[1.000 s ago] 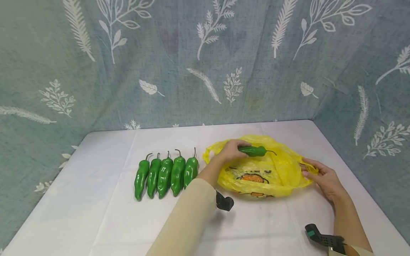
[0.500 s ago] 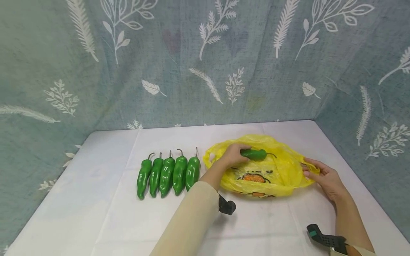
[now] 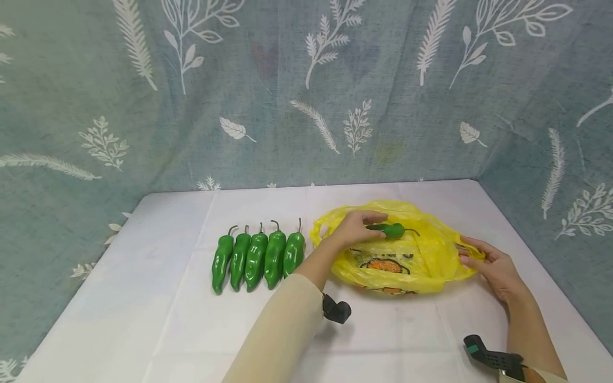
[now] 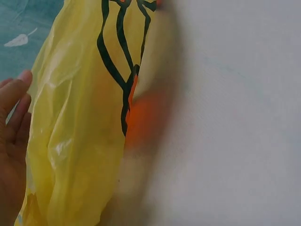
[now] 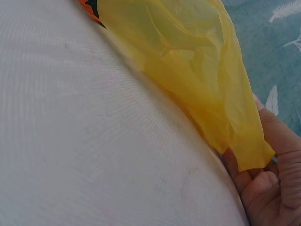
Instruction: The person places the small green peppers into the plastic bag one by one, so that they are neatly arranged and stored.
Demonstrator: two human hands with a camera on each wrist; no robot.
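My left hand (image 3: 356, 227) reaches over the open mouth of a yellow plastic bag (image 3: 426, 266), fingers and thumb spread around one end of a green pepper (image 3: 394, 231). That pepper lies inside the bag, its stem toward the right. In the left wrist view, the fingers (image 4: 14, 94) show behind the bag's side, which hides the pepper. With fingers and thumb, my right hand (image 3: 498, 271) grips the bag's right end. The right wrist view shows the bag's gathered corner (image 5: 254, 153) between thumb and fingers.
Several green peppers (image 3: 256, 260) lie side by side in a row left of the bag, stems pointing away. The white-covered table (image 3: 191, 324) ends at a patterned blue-green cloth (image 3: 268, 143) behind and at the sides.
The pepper has gone lower into the bag and then stayed there, while my left hand's fingers have spread apart from it. My right hand keeps its grip. The head view has shifted slightly.
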